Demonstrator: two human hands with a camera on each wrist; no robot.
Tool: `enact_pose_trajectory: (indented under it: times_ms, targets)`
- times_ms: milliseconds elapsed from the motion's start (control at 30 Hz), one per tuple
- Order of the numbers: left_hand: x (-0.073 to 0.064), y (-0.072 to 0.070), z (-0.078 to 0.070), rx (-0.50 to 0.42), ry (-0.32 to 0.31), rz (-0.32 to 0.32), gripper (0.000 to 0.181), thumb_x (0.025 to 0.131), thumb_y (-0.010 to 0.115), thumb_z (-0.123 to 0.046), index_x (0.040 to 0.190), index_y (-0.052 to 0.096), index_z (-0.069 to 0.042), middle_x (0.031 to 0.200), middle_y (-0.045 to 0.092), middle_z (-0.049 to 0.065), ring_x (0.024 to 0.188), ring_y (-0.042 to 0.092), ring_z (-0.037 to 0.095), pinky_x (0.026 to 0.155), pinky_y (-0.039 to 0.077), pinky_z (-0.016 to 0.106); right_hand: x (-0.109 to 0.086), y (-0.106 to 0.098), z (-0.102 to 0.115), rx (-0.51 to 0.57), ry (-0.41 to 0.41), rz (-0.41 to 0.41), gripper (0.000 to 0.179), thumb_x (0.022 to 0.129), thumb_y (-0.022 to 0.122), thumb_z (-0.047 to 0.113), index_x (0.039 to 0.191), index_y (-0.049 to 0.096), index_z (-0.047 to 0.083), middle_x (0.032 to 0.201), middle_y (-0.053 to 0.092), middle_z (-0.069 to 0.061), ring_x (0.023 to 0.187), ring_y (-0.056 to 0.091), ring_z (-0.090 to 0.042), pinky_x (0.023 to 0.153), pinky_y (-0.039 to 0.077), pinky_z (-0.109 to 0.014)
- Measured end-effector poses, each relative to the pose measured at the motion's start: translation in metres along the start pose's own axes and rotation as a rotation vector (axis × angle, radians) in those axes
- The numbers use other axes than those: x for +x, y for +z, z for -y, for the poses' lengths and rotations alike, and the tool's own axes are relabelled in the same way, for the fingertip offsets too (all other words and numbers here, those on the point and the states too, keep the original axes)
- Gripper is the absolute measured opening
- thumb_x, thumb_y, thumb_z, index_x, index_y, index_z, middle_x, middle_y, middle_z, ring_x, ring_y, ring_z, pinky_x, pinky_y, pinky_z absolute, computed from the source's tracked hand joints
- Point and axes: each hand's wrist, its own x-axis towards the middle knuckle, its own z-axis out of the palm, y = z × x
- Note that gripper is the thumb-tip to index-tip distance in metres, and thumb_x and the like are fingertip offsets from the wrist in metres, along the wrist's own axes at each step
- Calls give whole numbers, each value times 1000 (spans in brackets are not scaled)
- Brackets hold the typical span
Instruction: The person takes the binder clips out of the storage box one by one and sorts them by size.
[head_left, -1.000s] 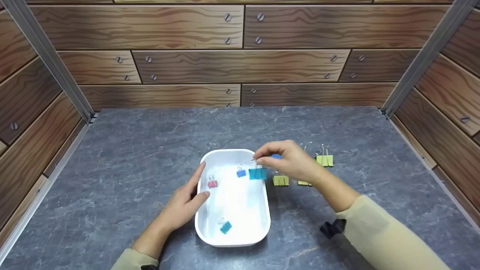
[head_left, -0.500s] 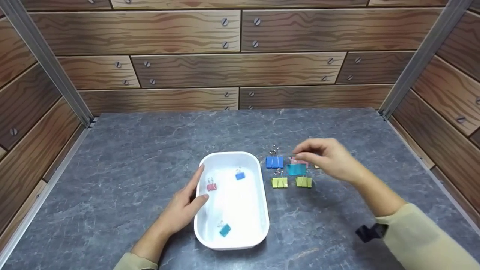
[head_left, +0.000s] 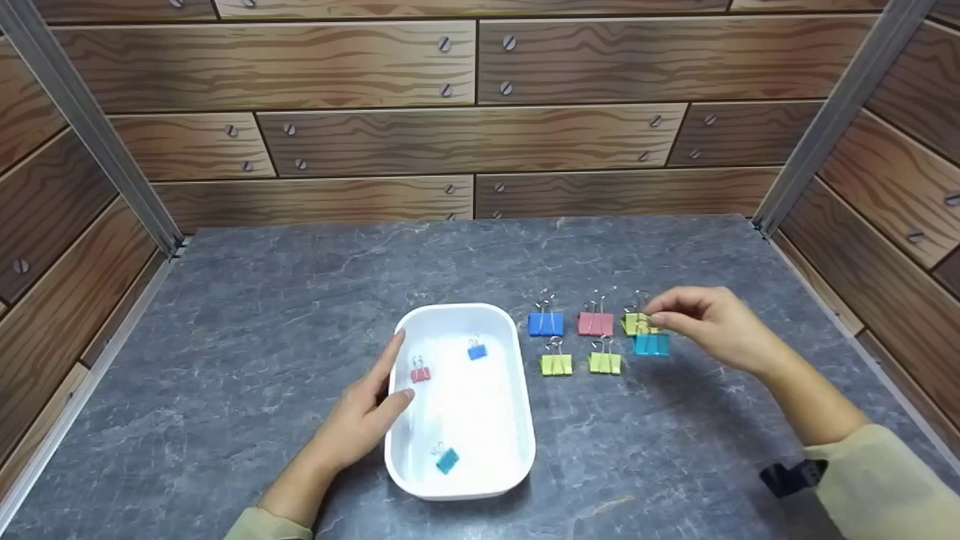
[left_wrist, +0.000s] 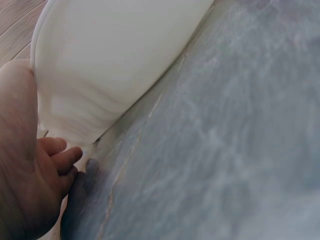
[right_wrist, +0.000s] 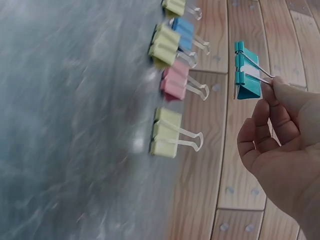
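Observation:
My right hand (head_left: 716, 330) pinches a teal binder clip (head_left: 651, 345) by its wire handle, thumb against fingertips. The clip hangs in front of a yellow-green binder clip (head_left: 634, 324) and partly hides it. In the right wrist view the teal clip (right_wrist: 247, 72) shows both handles held together. My left hand (head_left: 364, 412) rests along the left rim of a white tub (head_left: 525, 405), its thumb and index finger spread apart and touching the rim. Inside the tub lie a small red clip (head_left: 421, 373), a small blue clip (head_left: 477, 351) and a small teal clip (head_left: 447, 460).
Right of the tub, larger clips stand in two rows: a blue clip (head_left: 546, 324) and a pink clip (head_left: 595, 324) behind, with yellow-green clips (head_left: 556, 364) in front. The grey marbled table (head_left: 300, 285) ends at wood-patterned walls (head_left: 360, 139).
My right hand has carried the teal binder clip from over the tub's right rim rightward to the front of the back-right yellow-green clip. The left hand has stayed on the tub.

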Motion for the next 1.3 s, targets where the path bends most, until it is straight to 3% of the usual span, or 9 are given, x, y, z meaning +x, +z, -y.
enact_pose_trajectory:
  times_ms: [233, 533, 833, 1300]
  targets:
    - [-1, -1, -2, -1, -12, 2, 75, 107, 59, -26, 172, 20, -32, 167, 40, 10, 146, 47, 24, 113, 45, 50, -6, -2, -25, -24, 44, 6, 12, 101, 72, 8, 109, 79, 1, 103, 77, -12, 85, 69, -14, 71, 58, -24]
    - [0, -1, -3, 0, -3, 7, 75, 107, 59, -26, 172, 21, -28, 167, 40, 10, 145, 48, 23, 112, 47, 47, -10, 1, -44, -10, 112, 60, 14, 101, 72, 10, 110, 79, 2, 112, 76, -14, 98, 69, -9, 84, 58, -24]
    - [-1, 0, -3, -8, -11, 7, 75, 107, 58, -25, 172, 20, -29, 167, 39, 11, 144, 49, 24, 109, 49, 46, -10, 2, -49, -27, 143, 76, 16, 101, 73, 12, 111, 79, 1, 113, 77, -12, 102, 68, -9, 87, 55, -20]
    - [0, 0, -2, -13, -19, 6, 76, 107, 59, -25, 172, 20, -30, 168, 38, 9, 148, 44, 24, 116, 42, 51, -8, 3, -54, -32, 159, 100, 17, 100, 74, 15, 112, 79, 4, 116, 76, -11, 106, 67, -12, 91, 52, -20]
